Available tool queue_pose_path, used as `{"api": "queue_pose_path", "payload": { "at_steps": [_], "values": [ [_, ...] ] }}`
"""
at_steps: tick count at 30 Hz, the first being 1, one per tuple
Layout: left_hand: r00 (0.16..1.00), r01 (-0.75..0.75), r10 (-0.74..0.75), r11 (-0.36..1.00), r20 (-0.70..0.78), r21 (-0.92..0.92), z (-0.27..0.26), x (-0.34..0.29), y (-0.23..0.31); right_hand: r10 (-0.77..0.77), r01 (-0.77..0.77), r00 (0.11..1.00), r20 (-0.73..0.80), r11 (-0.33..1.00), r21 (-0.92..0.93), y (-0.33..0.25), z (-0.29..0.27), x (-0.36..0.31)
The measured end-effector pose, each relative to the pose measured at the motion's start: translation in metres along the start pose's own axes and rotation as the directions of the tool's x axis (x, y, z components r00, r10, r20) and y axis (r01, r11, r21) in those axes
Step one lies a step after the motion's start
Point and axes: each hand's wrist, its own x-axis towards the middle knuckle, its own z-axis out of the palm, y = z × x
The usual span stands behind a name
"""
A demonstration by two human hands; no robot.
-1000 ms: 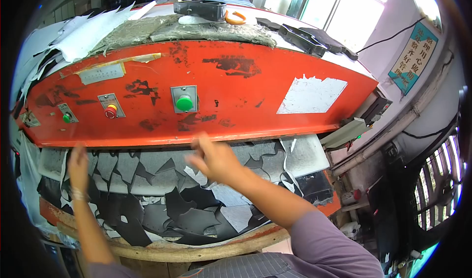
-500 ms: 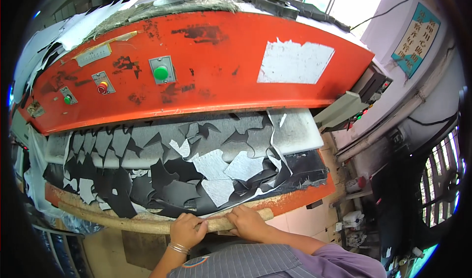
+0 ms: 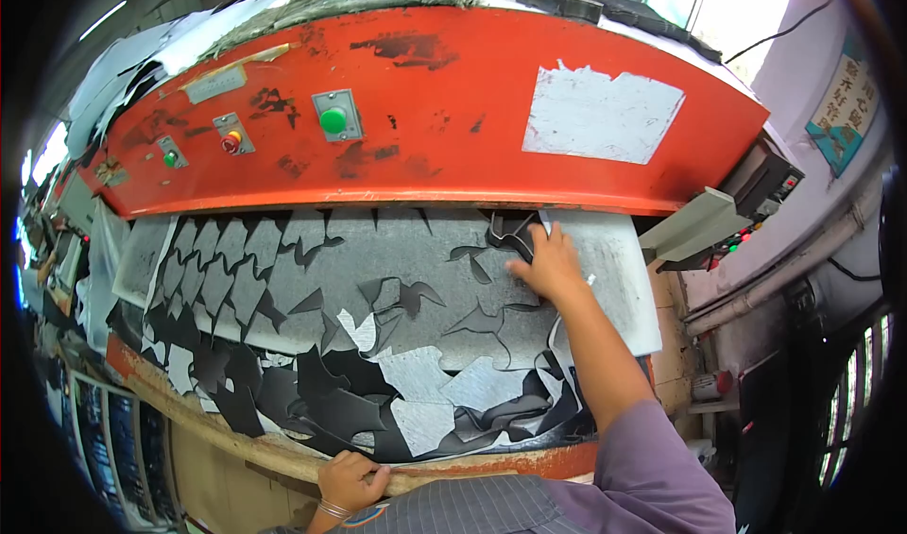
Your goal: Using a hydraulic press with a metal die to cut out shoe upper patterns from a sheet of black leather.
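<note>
Reaching under the front of the red press (image 3: 425, 156), my right hand (image 3: 551, 262) is closed on a dark, curved-outline cutting die (image 3: 508, 232) near the bed's far right. My left hand (image 3: 350, 481) stays low at the front, its fingers curled over the tan padded rail (image 3: 416, 482). Dark sheet material with a row of cut-out shapes lies over the grey-white bed (image 3: 397, 251). Loose black pieces (image 3: 331, 397) and pale grey pieces (image 3: 416, 373) overlap along the near edge. What lies beneath the right fingers is partly hidden.
The press front carries a large green button (image 3: 333, 120), a red knob (image 3: 231, 142) and a small green button (image 3: 171, 159). A metal bracket (image 3: 699, 224) juts out at the right. White sheets (image 3: 198, 48) are heaped on top at the left.
My right hand has left the padded rail and gone forward onto the die at the bed's far right. My left hand stays on the rail. The view has shifted, showing more of the bed.
</note>
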Motion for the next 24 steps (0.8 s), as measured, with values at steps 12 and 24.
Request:
{"api": "queue_pose_path", "payload": {
  "at_steps": [12, 24],
  "values": [
    [0.972, 0.21, -0.23, 0.774, 0.043, -0.598, 0.02, 0.046, 0.046, -0.242, 0.226, 0.97, -0.031, 0.843, 0.488, 0.048, -0.003, -0.066],
    [0.871, 0.49, -0.109, 0.12, 0.479, -0.863, 0.106, 0.072, 0.129, -0.364, -0.027, 0.9, 0.24, 0.504, 0.863, 0.043, -0.006, -0.259]
  ]
}}
